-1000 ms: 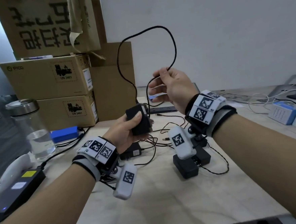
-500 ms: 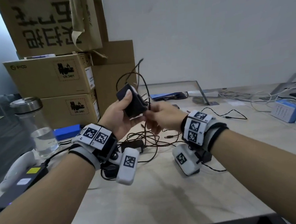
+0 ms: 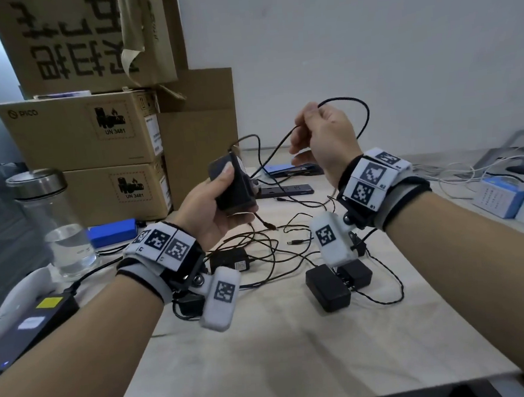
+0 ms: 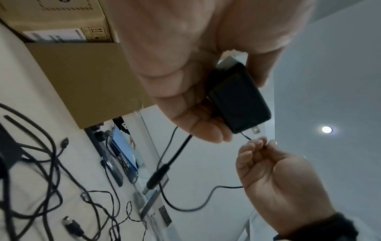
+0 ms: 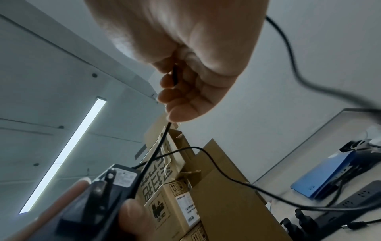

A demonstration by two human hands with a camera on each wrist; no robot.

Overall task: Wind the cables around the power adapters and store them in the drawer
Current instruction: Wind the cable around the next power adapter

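My left hand grips a black power adapter above the table, thumb on its top face. In the left wrist view the adapter shows its plug prongs. Its thin black cable runs up from the adapter to my right hand, which pinches it at upper right of the adapter. Beyond the pinch the cable loops round behind that hand. The cable's barrel plug dangles below my left hand. Two more black adapters lie on the table among tangled cables. No drawer is in view.
Stacked cardboard boxes stand at the back left. A water bottle, a blue pack and a black power brick sit at the left. A power strip lies behind my hands, a blue box at the right.
My right hand has risen from beside the adapter to the upper right, drawing the cable out. My left hand has lowered the adapter a little.
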